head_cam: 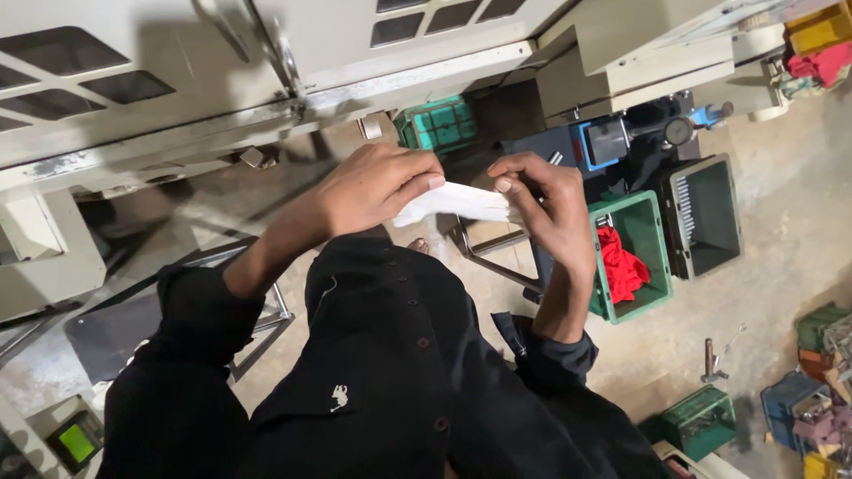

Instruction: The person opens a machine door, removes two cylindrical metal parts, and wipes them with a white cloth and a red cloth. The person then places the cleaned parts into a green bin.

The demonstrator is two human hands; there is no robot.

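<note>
Both hands are raised in front of my chest, holding a white crumpled cloth or paper (454, 202) stretched between them. My left hand (377, 184) pinches its left end with closed fingers. My right hand (543, 200) grips the right end, thumb on top. I wear a black buttoned shirt (390, 372) with sleeves pushed up the forearms. A grey machine body (177, 80) stands just beyond the hands.
On the concrete floor to the right stand a green crate (652, 257) with a red rag (619, 264), a dark grey crate (706, 213) and a teal crate (437, 122). More boxes (821, 372) sit at the far right. A metal frame (488, 253) stands below the hands.
</note>
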